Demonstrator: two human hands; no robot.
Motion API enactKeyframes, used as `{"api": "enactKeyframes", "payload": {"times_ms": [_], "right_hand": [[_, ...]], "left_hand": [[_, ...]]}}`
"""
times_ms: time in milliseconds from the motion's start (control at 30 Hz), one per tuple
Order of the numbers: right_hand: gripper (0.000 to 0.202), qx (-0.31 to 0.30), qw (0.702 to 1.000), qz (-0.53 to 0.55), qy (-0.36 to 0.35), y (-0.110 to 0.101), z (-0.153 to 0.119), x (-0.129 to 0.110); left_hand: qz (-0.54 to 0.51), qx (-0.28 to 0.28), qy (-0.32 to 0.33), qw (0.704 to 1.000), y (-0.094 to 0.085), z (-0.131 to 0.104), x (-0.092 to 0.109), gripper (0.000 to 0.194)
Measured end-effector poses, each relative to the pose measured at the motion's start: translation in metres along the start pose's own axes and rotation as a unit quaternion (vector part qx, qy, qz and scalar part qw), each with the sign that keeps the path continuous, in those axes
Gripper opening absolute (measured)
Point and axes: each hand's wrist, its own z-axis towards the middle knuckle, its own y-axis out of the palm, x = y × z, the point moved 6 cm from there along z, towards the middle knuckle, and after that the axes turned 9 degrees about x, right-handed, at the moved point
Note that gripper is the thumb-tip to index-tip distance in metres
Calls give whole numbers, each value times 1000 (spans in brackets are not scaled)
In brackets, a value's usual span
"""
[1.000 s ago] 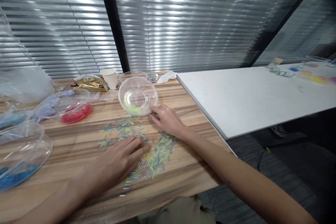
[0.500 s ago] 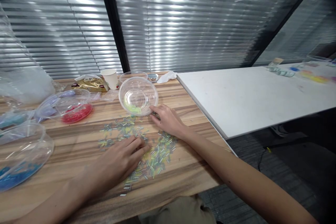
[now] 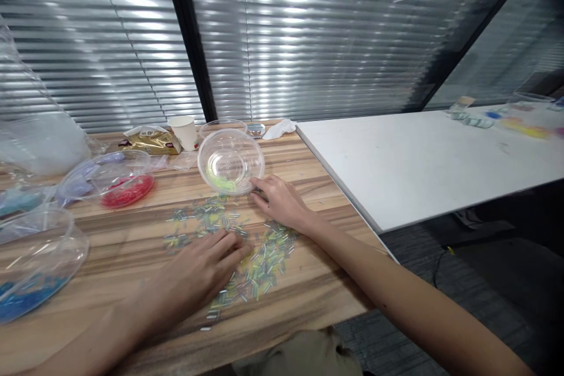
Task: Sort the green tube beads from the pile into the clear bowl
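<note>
A clear round plastic bowl (image 3: 235, 150) stands tilted toward me, with a few yellow-green bits in its lower part. My right hand (image 3: 281, 202) pinches the bowl's lower right rim between thumb and fingers. Below the bowl, many short tube beads (image 3: 264, 267), yellow-green and greyish, lie scattered over the wood table. Among them rests my left hand (image 3: 210, 263), its fingers curled down and drawn together. The left fingertips are hidden, so anything pinched there does not show.
On the left are a clear container with blue pieces (image 3: 33, 296), another with red pieces (image 3: 127, 190), and plastic bags (image 3: 42, 144). A gold packet (image 3: 152, 141), a paper cup (image 3: 184, 132) and a crumpled tissue (image 3: 280, 129) line the back. A white table (image 3: 423, 170) adjoins on the right.
</note>
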Motion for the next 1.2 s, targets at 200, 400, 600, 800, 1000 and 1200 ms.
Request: {"api": "enactKeyframes", "payload": {"times_ms": [200, 400, 600, 800, 1000, 1200], "right_hand": [[33, 7, 1000, 6, -6, 0, 1, -1], [33, 17, 1000, 5, -3, -1, 1, 0], [33, 22, 1000, 17, 0, -2, 1, 0], [34, 31, 999, 20, -2, -2, 1, 0], [33, 38, 999, 20, -4, -2, 1, 0], [34, 40, 999, 20, -5, -1, 1, 1]], "left_hand": [[11, 17, 12, 1000, -1, 2, 0, 35], [20, 34, 22, 999, -1, 1, 0, 37], [4, 60, 14, 998, -3, 2, -1, 37], [13, 53, 16, 998, -9, 6, 2, 38], [3, 49, 4, 999, -16, 8, 6, 38], [1, 57, 5, 998, -18, 9, 5, 40]]}}
